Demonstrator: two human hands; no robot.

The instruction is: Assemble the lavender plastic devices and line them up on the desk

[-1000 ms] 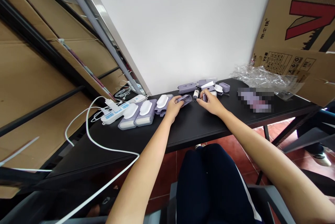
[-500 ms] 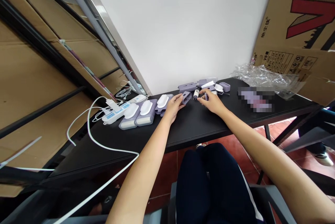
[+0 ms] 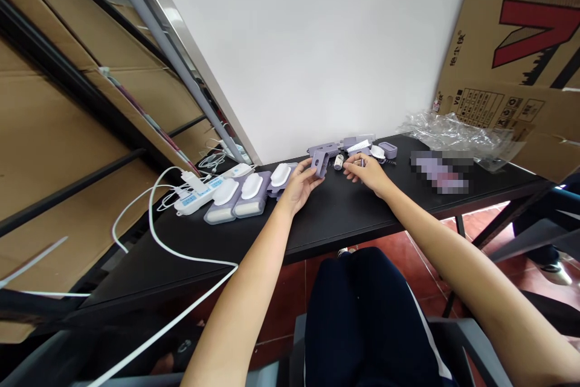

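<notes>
My left hand grips a hollow purple plastic housing, tilted up above the black table. To its right, my right hand has its fingers curled together, with a bit of a small purple piece showing at them; what exactly they hold is too small to make out. A small white cylinder with dark marks sits between the two hands. Behind it lies a long purple plastic part. Beyond my right hand are a white ribbed piece, a white rounded piece and a purple oval tray-like part.
Several purple units with white oval tops stand left of my hands. Beside them is a white power strip, its cable hanging over the table edge. Clear plastic wrap and a cardboard box are at right, behind a blurred-out item.
My left hand has turned the purple housing more upright. My right hand's fingers have drawn slightly back from the white cylinder and curled.
</notes>
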